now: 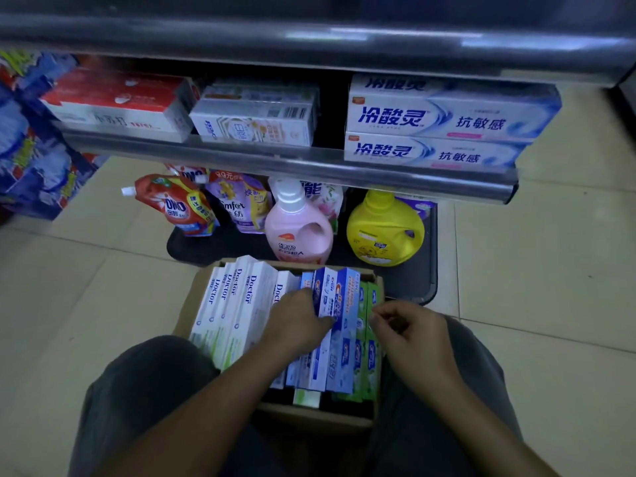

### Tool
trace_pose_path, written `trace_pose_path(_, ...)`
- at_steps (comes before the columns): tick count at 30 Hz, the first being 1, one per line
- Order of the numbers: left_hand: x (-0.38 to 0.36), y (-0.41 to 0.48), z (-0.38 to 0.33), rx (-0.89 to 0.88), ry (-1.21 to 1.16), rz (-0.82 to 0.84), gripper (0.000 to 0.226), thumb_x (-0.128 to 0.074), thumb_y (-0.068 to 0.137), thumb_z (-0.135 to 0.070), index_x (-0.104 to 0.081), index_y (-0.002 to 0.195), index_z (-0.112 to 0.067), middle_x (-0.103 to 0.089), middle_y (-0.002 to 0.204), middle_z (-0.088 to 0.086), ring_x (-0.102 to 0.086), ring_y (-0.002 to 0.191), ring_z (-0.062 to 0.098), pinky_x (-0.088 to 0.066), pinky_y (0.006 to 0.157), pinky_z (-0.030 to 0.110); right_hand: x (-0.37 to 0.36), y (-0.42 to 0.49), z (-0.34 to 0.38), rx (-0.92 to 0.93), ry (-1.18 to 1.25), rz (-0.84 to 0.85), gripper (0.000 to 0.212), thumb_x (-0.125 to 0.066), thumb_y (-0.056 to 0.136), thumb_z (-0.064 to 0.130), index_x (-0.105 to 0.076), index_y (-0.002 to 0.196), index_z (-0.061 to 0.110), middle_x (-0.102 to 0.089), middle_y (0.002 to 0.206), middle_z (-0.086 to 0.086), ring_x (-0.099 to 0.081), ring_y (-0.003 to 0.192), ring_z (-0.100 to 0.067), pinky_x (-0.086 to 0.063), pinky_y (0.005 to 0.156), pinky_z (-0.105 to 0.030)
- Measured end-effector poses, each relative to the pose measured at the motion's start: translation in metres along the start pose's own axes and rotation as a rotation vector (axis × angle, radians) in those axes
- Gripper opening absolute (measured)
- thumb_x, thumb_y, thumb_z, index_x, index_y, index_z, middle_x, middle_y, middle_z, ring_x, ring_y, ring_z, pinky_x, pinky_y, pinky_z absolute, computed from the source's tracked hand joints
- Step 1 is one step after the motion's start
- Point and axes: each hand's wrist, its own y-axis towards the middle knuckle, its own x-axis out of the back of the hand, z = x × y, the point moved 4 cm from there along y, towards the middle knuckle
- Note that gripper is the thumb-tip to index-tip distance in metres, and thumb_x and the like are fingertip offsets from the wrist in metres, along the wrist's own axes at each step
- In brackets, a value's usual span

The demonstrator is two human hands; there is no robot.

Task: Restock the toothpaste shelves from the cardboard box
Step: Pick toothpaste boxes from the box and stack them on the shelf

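Observation:
A cardboard box stands on the floor between my knees. It holds white "Doctor" toothpaste cartons on the left, blue Crest cartons in the middle and green cartons on the right. My left hand reaches into the box, its fingers curled round a blue Crest carton. My right hand hovers over the box's right edge with loosely curled fingers and holds nothing. On the shelf above lie red-white cartons, white cartons and blue-white cartons.
Under the shelf stand detergent pouches, a pink bottle and a yellow bottle on a dark base. Blue packs are stacked at the left. A dark gap separates the white and blue-white cartons. Tiled floor surrounds the box.

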Motion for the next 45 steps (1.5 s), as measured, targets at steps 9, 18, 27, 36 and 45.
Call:
trace_pose_path(9, 0.050, -0.006, 0.011, 0.177, -0.765, -0.106, 0.027, -0.089, 0.069, -0.030, -0.077, 0.090, -0.017, -0.077, 0.080, 0.004, -0.068, 0.064, 0.018, -0.055, 0.065, 0.033, -0.022, -0.028, 0.001, -0.078, 0.141, 0.076, 0.023, -0.082, 0.078, 0.041, -0.074, 0.099, 0.033, -0.071, 0.097, 0.022, -0.068, 0.077, -0.007, -0.051, 0.060, -0.019)
trace_pose_path(18, 0.047, -0.006, -0.033, 0.057, -1.058, 0.056, 0.023, -0.077, 0.090, -0.036, -0.074, 0.094, -0.014, -0.078, 0.085, 0.006, -0.070, 0.064, 0.020, -0.057, 0.060, 0.028, -0.005, -0.021, 0.008, -0.073, 0.338, -0.162, 0.033, -0.086, 0.078, 0.009, -0.070, 0.100, 0.027, -0.077, 0.093, 0.009, -0.074, 0.080, -0.013, -0.063, 0.068, -0.037)
trace_pose_path(27, 0.045, 0.040, -0.046, -0.604, 0.231, -0.015, 0.077, -0.062, 0.077, 0.001, -0.046, 0.145, -0.034, -0.054, 0.145, -0.001, -0.055, 0.125, 0.028, -0.054, 0.086, 0.045, 0.060, -0.018, -0.014, -0.110, 0.537, -0.283, 0.029, -0.082, 0.077, -0.005, -0.073, 0.099, 0.011, -0.080, 0.092, 0.000, -0.077, 0.085, -0.016, -0.058, 0.068, -0.018)
trace_pose_path(36, 0.031, 0.049, -0.068, -0.931, 0.739, 0.026, 0.060, -0.068, 0.084, -0.011, -0.060, 0.140, -0.032, -0.054, 0.150, -0.004, -0.045, 0.139, 0.023, -0.043, 0.100, 0.043, 0.062, -0.027, -0.020, -0.144, 0.592, -0.292, 0.029, -0.082, 0.076, -0.005, -0.073, 0.101, 0.008, -0.080, 0.092, -0.002, -0.077, 0.085, -0.016, -0.057, 0.066, -0.017)
trace_pose_path(45, 0.119, 0.019, -0.035, -0.737, 0.344, 0.198, 0.029, -0.088, 0.076, -0.031, -0.075, 0.101, -0.036, -0.071, 0.102, -0.018, -0.065, 0.093, 0.001, -0.056, 0.080, 0.037, 0.078, -0.012, -0.004, -0.087, 0.674, -0.299, 0.032, -0.084, 0.068, 0.013, -0.077, 0.099, 0.010, -0.079, 0.096, -0.009, -0.077, 0.089, -0.022, -0.060, 0.068, -0.024)
